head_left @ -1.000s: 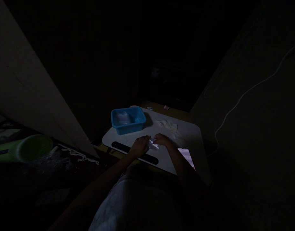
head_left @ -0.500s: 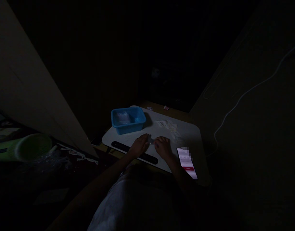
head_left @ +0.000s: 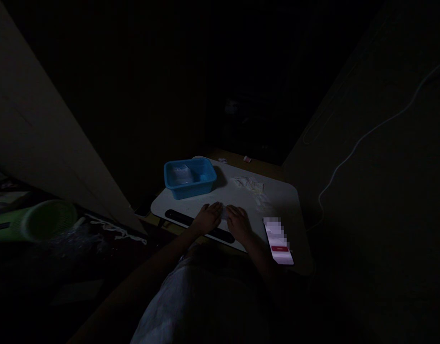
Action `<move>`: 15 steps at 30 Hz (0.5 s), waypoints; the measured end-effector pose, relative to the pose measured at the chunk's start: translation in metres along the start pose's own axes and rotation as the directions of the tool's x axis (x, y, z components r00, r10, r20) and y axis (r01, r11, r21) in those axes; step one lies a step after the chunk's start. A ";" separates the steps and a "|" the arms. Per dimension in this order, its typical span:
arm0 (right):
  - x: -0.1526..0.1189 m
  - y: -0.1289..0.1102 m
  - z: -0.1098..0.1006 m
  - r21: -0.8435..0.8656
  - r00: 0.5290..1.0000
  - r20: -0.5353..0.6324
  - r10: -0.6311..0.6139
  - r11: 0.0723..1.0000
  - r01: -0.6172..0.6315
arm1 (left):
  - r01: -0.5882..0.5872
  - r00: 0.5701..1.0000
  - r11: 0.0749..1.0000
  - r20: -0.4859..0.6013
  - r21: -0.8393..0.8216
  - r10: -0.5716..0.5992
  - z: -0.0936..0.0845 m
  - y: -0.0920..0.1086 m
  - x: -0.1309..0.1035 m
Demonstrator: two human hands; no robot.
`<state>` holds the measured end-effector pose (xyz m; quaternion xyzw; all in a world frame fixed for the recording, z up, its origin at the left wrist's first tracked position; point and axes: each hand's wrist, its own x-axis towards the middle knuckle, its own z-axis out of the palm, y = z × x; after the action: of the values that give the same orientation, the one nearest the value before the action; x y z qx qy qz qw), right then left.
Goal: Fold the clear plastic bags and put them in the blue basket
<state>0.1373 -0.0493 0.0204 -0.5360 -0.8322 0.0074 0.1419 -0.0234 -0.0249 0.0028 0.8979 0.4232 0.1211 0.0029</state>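
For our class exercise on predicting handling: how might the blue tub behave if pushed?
The blue tub would probably feel stiff, holding an even, straight-sided shape. It seems unlikely to tip, being wider than tall. Its pale contents, sitting towards one end, might slide.

The one camera sits on my head, looking forward and down, so my forearms [head_left: 170, 255] reach up from below and my left hand [head_left: 208, 219] and right hand [head_left: 237, 222] lie just under the middle (small, since the view is wide and taken from well above). It takes in nearly the whole white table [head_left: 281, 197], a pale panel [head_left: 44, 124] slanting at the left and a dark wall [head_left: 381, 205] at the right
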 end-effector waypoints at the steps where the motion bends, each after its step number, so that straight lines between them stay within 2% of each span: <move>1: -0.001 -0.004 0.002 -0.022 1.000 0.019 -0.011 1.000 0.012 | -0.002 1.000 1.000 0.006 0.008 0.002 0.000 0.000 0.000; 7: -0.005 -0.016 0.011 -0.130 0.996 0.068 0.051 0.991 -0.041 | 0.001 0.999 0.999 0.043 0.032 -0.003 -0.003 0.001 0.000; 15: -0.015 0.008 0.007 -0.177 0.981 0.072 0.182 0.970 -0.167 | 0.014 1.000 1.000 -0.018 0.020 -0.014 -0.001 0.002 0.000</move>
<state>0.1487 -0.0586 0.0089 -0.6164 -0.7848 -0.0280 0.0578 -0.0219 -0.0265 0.0036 0.8938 0.4305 0.1250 -0.0091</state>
